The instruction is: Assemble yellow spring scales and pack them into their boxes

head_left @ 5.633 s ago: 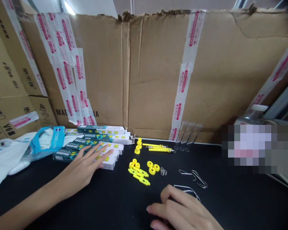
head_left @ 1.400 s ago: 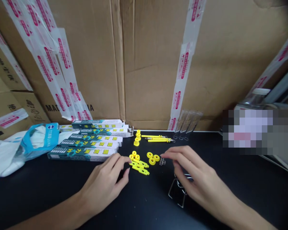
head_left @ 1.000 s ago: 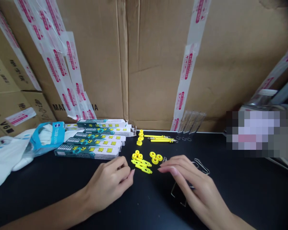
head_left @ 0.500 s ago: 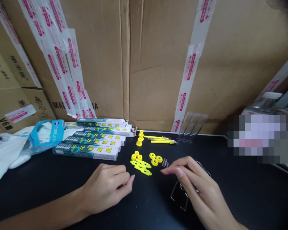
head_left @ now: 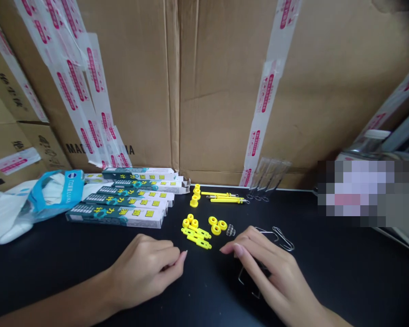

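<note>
Nearby, boxes (head_left: 114, 215) lie beyond left hand (head_left: 150, 264), grip curled closed; right hand (head_left: 271, 265), grip unclear, partly hides bent wires (head_left: 286, 237).

In front of the flat yellow strips (head_left: 197, 238), an open lane of black tabletop (head_left: 204, 293) runs between the left hand (head_left: 148, 263) and the right hand (head_left: 271, 270). Bent wire (head_left: 241, 275), partly hidden under the right hand, narrows its right edge. Directly behind the strips, yellow bushings (head_left: 190, 221) block passage; to their right behind, yellow rings (head_left: 217, 225) and coil springs (head_left: 231, 230) extend the barrier. Farther behind, a narrow cross-passage precedes yellow stoppers (head_left: 195, 196) and yellow rods (head_left: 225, 198). Left behind the strips, stacked cartons (head_left: 119, 215) obstruct. Far right of the strips, beyond wire hooks (head_left: 284, 240), lies broad open surface.
</note>
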`<state>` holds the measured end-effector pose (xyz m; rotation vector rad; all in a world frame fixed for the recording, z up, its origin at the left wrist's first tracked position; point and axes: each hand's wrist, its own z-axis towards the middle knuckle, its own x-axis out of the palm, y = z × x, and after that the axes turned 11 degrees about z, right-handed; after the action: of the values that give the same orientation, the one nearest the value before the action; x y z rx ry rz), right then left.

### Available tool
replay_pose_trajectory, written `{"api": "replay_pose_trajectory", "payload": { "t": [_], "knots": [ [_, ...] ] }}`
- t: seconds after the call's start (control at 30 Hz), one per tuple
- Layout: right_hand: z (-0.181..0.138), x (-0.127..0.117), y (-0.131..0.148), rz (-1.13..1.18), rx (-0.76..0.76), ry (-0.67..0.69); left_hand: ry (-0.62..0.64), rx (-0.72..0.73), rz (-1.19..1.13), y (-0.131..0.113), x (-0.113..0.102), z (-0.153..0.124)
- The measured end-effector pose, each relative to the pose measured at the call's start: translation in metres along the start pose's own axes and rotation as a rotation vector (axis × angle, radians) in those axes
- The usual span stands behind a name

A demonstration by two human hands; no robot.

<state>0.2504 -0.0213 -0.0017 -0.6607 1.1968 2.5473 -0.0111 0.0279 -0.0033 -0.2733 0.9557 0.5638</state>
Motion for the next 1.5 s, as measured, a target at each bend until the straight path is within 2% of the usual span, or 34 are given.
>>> {"api": "replay_pose_trajectory", "payload": {
  "t": [0.17,0.33,0.5,0.7,1.0,1.07,1.17,1.23,1.37,1.5],
  "knots": [
    [0.001,0.002,-0.001,-0.020,-0.015,0.062,0.024,-0.018,-0.039,0.000,0.000,0.001],
    [0.001,0.001,-0.003,-0.003,-0.029,0.130,0.108,-0.057,0.010,0.000,0.000,-0.001],
    [0.001,-0.001,-0.006,-0.002,0.014,0.110,0.185,-0.072,0.057,0.000,0.001,-0.002],
    [0.000,-0.002,-0.008,-0.005,0.062,0.085,0.194,-0.078,0.047,0.000,0.002,0.002],
    [0.001,-0.001,-0.008,-0.065,-0.003,0.082,0.256,-0.104,0.024,0.000,0.002,-0.001],
    [0.005,-0.009,-0.015,-0.164,-0.036,0.056,0.268,-0.102,0.024,0.000,0.002,0.000],
    [0.015,-0.031,-0.034,-0.434,-0.090,-0.057,0.281,-0.095,0.022,0.000,0.002,0.000],
    [0.022,-0.046,-0.050,-0.497,-0.068,-0.091,0.283,-0.092,0.019,0.000,0.002,0.001],
    [0.025,-0.061,-0.079,-0.573,-0.018,-0.052,0.276,-0.088,0.012,0.001,0.001,0.001],
    [0.023,-0.055,-0.093,-0.596,0.027,0.019,0.275,-0.088,0.016,0.001,0.002,0.000]
  ]
}}
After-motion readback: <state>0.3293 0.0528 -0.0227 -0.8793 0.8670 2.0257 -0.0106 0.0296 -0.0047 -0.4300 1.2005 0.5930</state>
